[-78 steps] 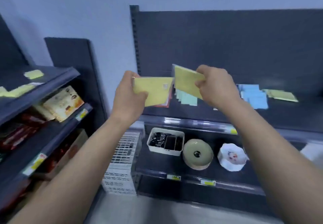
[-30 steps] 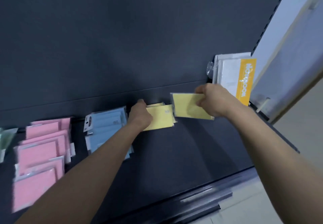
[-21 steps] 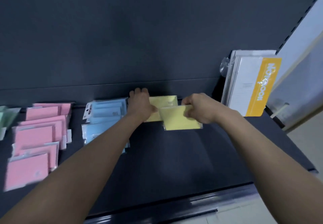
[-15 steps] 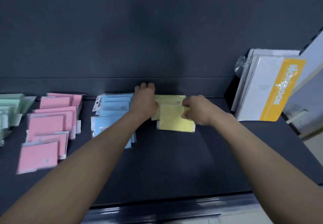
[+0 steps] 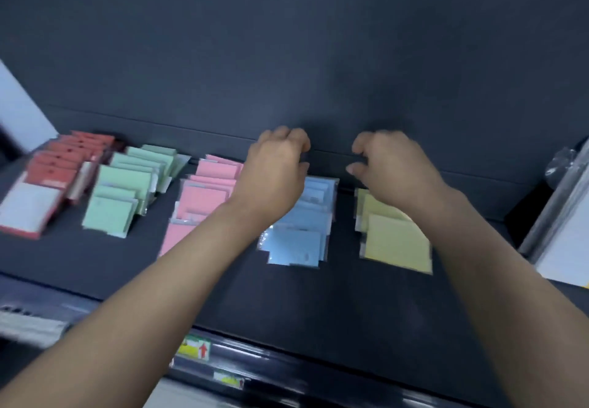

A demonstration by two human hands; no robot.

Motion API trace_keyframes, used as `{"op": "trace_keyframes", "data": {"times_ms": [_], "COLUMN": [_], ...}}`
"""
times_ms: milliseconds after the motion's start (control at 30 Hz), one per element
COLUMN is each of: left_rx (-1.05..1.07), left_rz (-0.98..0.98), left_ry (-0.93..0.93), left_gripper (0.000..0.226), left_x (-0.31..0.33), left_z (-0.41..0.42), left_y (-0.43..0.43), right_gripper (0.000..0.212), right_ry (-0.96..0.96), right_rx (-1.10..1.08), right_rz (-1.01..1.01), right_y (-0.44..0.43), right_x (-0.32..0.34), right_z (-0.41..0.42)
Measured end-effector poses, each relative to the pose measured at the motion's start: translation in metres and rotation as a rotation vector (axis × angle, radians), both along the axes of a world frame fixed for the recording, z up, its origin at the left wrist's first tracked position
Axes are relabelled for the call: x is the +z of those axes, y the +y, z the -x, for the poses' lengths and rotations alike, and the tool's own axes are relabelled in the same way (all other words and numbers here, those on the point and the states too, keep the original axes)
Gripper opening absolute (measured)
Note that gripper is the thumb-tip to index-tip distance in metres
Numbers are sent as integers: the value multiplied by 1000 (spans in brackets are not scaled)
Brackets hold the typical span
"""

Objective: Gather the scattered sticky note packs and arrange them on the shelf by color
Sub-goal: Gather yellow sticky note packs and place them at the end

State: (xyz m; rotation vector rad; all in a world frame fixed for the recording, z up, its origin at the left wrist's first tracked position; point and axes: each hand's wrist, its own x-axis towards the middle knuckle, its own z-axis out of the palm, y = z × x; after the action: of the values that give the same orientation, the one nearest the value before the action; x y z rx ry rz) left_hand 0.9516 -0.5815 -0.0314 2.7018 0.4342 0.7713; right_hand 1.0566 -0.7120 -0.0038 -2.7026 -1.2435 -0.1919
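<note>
Yellow packs [image 5: 395, 242] lie on the shelf [image 5: 318, 296] at 6 o'clock of the right hand [image 5: 392, 168], clear of its fingers. Blue packs [image 5: 296, 245] lie at 5 o'clock of the left hand [image 5: 274, 178]. Pink packs [image 5: 204, 194], green packs [image 5: 121, 194] and red packs [image 5: 60, 162] run toward 9 o'clock. Both hands hover, fingers loosely curled, holding nothing. Pack print is too blurred to read; the shelf-edge label [image 5: 194, 348] shows a red arrow.

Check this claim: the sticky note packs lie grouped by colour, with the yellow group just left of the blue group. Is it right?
Wrong side. In the head view the yellow group lies just right of the blue group; the packs are grouped by colour.
</note>
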Motion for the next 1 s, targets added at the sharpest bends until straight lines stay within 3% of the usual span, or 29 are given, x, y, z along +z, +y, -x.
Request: {"op": "trace_keyframes", "data": {"times_ms": [233, 433, 733, 1000], "left_rx": [226, 479, 815, 1088], "left_rz": [-260, -350, -293, -205], "left_ry": [-66, -35, 20, -1], "left_gripper": [23, 25, 25, 22], "left_x": [56, 85, 85, 78], "left_z": [143, 287, 487, 610], "left_y": [77, 136, 193, 215], "right_gripper": [27, 26, 25, 19], "right_ry": [-138, -169, -141, -89], "right_rx": [351, 600, 948, 1194], "right_rz": [-124, -214, -269, -251], "right_y": [99, 186, 303, 376], "right_x": [62, 86, 88, 83], "right_z": [117, 246, 433, 555]}}
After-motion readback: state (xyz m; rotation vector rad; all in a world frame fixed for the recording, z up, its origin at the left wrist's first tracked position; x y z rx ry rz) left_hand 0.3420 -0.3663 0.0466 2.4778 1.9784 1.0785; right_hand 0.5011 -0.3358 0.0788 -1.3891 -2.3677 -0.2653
